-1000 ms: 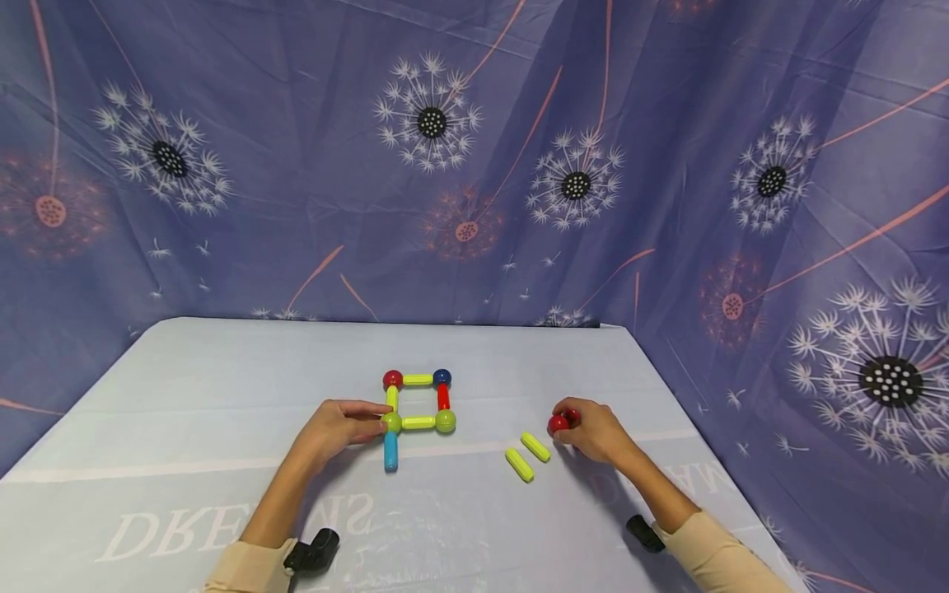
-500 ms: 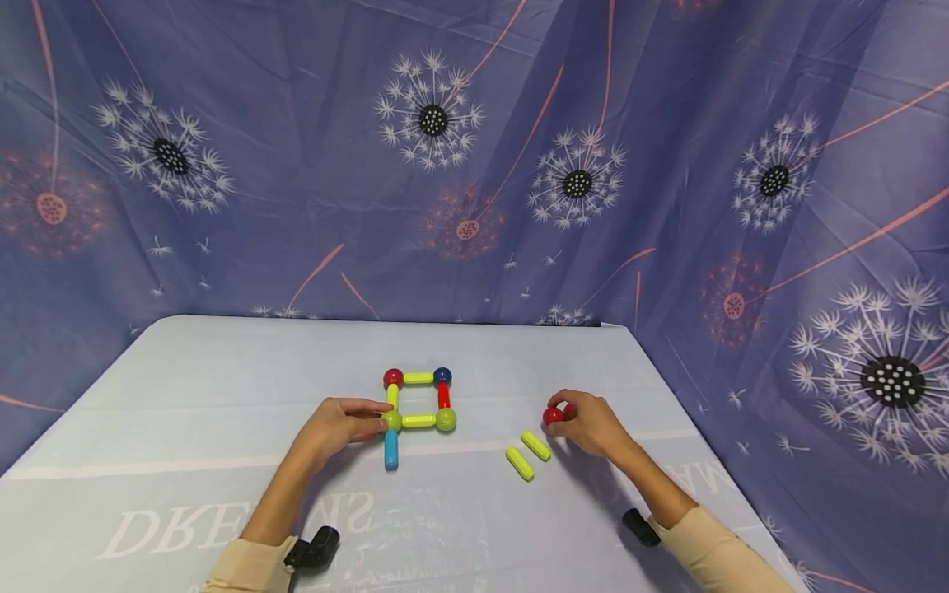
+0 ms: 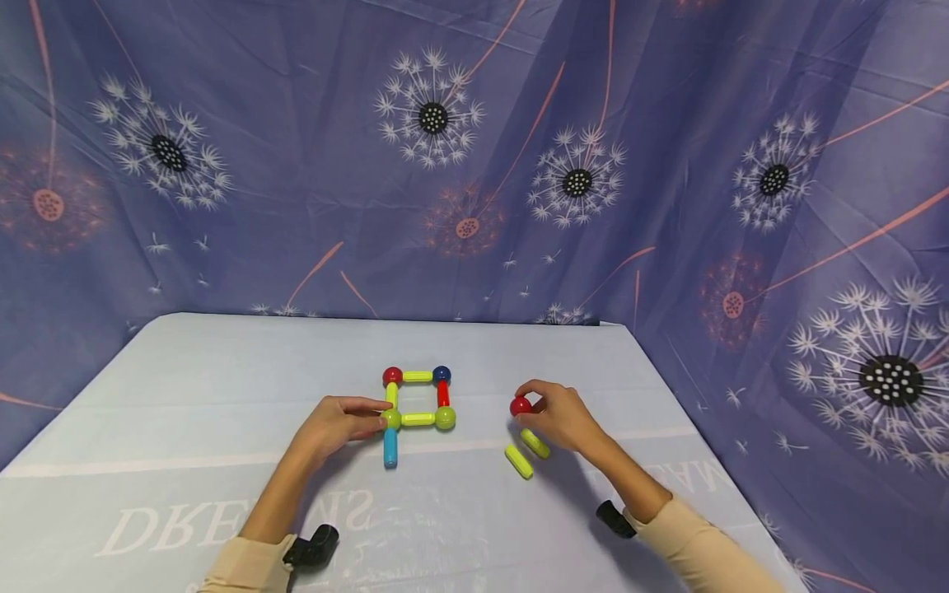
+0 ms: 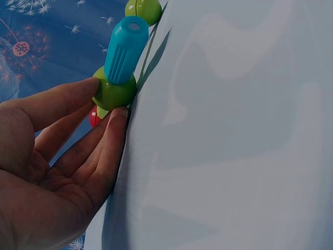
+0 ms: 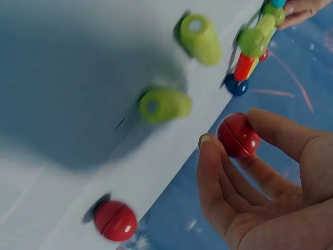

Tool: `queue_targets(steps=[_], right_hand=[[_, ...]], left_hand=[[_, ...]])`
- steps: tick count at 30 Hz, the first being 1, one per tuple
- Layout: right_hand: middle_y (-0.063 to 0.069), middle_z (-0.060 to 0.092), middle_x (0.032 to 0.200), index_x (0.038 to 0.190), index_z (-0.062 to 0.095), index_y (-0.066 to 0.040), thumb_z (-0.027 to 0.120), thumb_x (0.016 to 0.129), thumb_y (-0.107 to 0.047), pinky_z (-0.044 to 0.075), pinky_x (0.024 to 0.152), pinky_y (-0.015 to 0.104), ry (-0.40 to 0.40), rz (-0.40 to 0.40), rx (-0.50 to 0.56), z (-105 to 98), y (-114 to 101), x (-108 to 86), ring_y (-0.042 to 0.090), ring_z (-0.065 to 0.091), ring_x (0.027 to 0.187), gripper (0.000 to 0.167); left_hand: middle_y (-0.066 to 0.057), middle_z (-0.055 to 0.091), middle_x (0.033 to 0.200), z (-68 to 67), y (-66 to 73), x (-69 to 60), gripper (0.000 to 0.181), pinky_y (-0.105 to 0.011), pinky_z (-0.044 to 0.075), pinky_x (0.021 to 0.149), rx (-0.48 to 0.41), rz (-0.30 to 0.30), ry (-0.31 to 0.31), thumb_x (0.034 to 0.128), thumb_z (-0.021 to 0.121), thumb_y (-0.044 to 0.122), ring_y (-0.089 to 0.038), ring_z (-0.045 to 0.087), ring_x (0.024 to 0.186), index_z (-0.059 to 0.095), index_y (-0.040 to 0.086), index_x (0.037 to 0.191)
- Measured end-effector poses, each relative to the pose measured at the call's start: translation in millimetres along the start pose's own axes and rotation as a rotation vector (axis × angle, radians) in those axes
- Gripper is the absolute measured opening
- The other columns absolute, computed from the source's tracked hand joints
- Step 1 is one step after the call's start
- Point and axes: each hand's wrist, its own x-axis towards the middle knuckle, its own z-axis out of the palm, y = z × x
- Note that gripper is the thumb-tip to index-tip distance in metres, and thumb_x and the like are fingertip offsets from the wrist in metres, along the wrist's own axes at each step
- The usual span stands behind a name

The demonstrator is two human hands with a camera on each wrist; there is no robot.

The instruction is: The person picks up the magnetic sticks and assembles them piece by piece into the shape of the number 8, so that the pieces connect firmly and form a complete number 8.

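My left hand (image 3: pixel 332 426) pinches a light green ball (image 4: pixel 115 95) between thumb and fingers. That ball is the near left corner of a flat square of coloured rods and balls. A blue rod (image 3: pixel 390 449) sticks out from it toward me. Other corners are a red ball (image 3: pixel 392 376), a dark blue ball (image 3: pixel 441 375) and a second green ball (image 3: pixel 445 417). Raised over the table, my right hand (image 3: pixel 562 416) holds another red ball (image 5: pixel 238 135) at its fingertips. Two loose yellow-green rods (image 3: pixel 518 462) lie just below that hand.
One more red ball (image 5: pixel 115 221) rests on the table, hidden behind my right hand in the head view. The white cloth-covered table (image 3: pixel 245 371) ends at a purple dandelion-print curtain (image 3: pixel 311 165) at the back and right.
My right hand has lifted one red ball and carried it left, over the loose rods, leaving the other red ball behind. My left hand has stayed on the green ball.
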Motion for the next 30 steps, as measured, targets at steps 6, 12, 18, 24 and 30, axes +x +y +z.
queue_targets(steps=[6, 12, 18, 24, 30], right_hand=[[-0.001, 0.072, 0.088, 0.112, 0.071, -0.022, 0.08, 0.086, -0.017, 0.05, 0.064, 0.031, -0.042, -0.043, -0.019, 15.7, -19.5, 1.3, 0.015, 0.063, 0.081, 0.028], [-0.001, 0.072, 0.088, 0.118, 0.07, -0.016, 0.08, 0.087, -0.018, 0.051, 0.065, 0.03, -0.111, -0.107, -0.007, 31.1, -34.7, 2.4, 0.013, 0.063, 0.078, 0.032], [-0.001, 0.072, 0.089, 0.117, 0.07, -0.014, 0.08, 0.086, -0.017, 0.049, 0.062, 0.028, -0.147, -0.164, 0.022, 45.6, -48.6, -1.0, 0.012, 0.061, 0.077, 0.033], [-0.003, 0.071, 0.086, 0.117, 0.071, -0.015, 0.08, 0.086, -0.017, 0.048, 0.063, 0.026, -0.193, -0.166, 0.03, 59.2, -57.2, -3.3, 0.011, 0.06, 0.076, 0.033], [-0.003, 0.071, 0.09, 0.116, 0.07, -0.017, 0.08, 0.087, -0.017, 0.05, 0.062, 0.024, -0.254, -0.162, 0.032, 69.2, -67.3, -6.6, 0.009, 0.06, 0.076, 0.031]], left_hand=[[-0.013, 0.072, 0.122, -0.1, -0.5, 0.1, 0.033, -0.031, 0.059, 0.086, 0.004, 0.002, 0.002, 0.0873, 0.079, 0.016, -0.012, 0.07, 0.099, 0.076, 0.006, 0.119], [-0.012, 0.072, 0.122, 0.2, -0.5, -0.1, 0.033, -0.03, 0.059, 0.086, 0.013, -0.001, 0.005, 0.0871, 0.079, 0.016, -0.012, 0.07, 0.099, 0.076, 0.007, 0.118], [-0.013, 0.072, 0.123, -0.2, 0.5, -0.1, 0.033, -0.031, 0.059, 0.086, 0.018, 0.005, 0.002, 0.0877, 0.078, 0.016, -0.012, 0.07, 0.099, 0.076, 0.007, 0.119], [-0.013, 0.072, 0.123, -0.1, 0.4, -0.3, 0.033, -0.031, 0.059, 0.086, 0.021, 0.007, -0.002, 0.0881, 0.078, 0.016, -0.012, 0.07, 0.099, 0.076, 0.006, 0.119], [-0.013, 0.072, 0.123, -0.6, -0.3, -0.2, 0.033, -0.031, 0.059, 0.086, 0.02, 0.012, -0.003, 0.0881, 0.078, 0.016, -0.013, 0.07, 0.099, 0.076, 0.006, 0.119]])
